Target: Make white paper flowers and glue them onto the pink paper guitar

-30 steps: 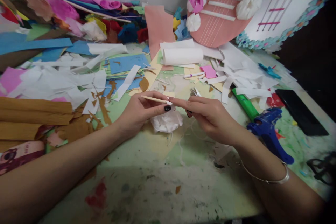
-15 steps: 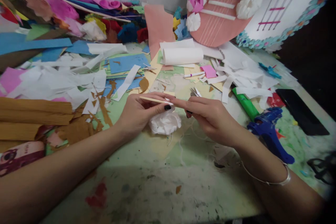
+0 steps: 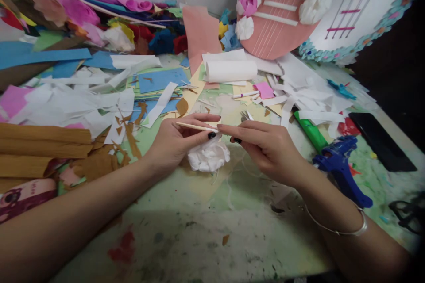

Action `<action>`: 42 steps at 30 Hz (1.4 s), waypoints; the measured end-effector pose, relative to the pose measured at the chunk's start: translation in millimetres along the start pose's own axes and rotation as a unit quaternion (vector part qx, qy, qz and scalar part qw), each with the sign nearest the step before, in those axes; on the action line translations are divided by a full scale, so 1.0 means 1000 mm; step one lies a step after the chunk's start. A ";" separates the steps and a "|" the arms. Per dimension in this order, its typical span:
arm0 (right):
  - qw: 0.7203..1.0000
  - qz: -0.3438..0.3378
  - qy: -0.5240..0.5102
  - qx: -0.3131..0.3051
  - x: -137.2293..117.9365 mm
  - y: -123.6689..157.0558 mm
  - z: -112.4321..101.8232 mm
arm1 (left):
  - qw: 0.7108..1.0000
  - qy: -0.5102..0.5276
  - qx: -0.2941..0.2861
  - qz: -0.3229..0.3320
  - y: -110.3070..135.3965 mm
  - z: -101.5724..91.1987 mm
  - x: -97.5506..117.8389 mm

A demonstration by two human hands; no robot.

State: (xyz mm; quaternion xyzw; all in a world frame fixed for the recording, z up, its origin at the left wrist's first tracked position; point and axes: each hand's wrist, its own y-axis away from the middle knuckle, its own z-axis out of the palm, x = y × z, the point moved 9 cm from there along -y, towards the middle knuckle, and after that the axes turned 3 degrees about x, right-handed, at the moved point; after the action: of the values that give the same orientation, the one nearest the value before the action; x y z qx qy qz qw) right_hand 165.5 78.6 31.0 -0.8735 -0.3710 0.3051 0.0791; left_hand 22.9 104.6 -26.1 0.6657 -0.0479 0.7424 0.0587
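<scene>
My left hand (image 3: 179, 141) is closed in a pinch on a thin wooden stick (image 3: 192, 127), which lies almost level with a white bit at its right end. My right hand (image 3: 265, 146) has its index finger stretched to that white end, touching it, while the other fingers curl inward; what they hold, if anything, is hidden. Just below the fingertips is a ruffled white paper flower (image 3: 208, 158); whether it hangs from the fingers or rests on the table is unclear. Scissor blades (image 3: 246, 116) show behind my right hand, their handles hidden.
A blue glue gun (image 3: 341, 163) and a black phone (image 3: 381, 141) lie to the right. White paper strips (image 3: 305, 84) and a white paper roll (image 3: 231, 71) are beyond my hands. Brown crepe paper (image 3: 43, 141) is at left; a pink decorated board (image 3: 275, 31) stands at the back.
My left fingers have spread a little apart above the stick. My right thumb has shifted slightly left and up, and the paper flower has moved very little.
</scene>
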 end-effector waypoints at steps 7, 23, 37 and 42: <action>1.000 -0.021 0.003 0.018 -0.006 -0.001 -0.001 | 0.999 -0.042 -0.018 0.020 0.001 0.005 0.007; 1.000 -0.028 -0.003 0.013 -0.007 0.002 0.007 | 0.999 -0.028 -0.037 0.016 0.001 0.006 0.004; 0.995 -0.019 -0.092 0.039 0.000 -0.001 0.004 | 1.000 0.001 -0.028 -0.005 0.001 0.005 0.000; 0.994 -0.022 -0.103 0.036 -0.001 -0.002 0.004 | 0.999 -0.018 -0.031 0.005 0.001 0.005 0.002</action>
State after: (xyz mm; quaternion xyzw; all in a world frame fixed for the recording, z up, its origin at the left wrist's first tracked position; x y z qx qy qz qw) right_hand 161.7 79.3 28.7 -0.8256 -0.3852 0.4048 0.0787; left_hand 27.7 102.5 -23.8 0.6769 -0.0755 0.7284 0.0746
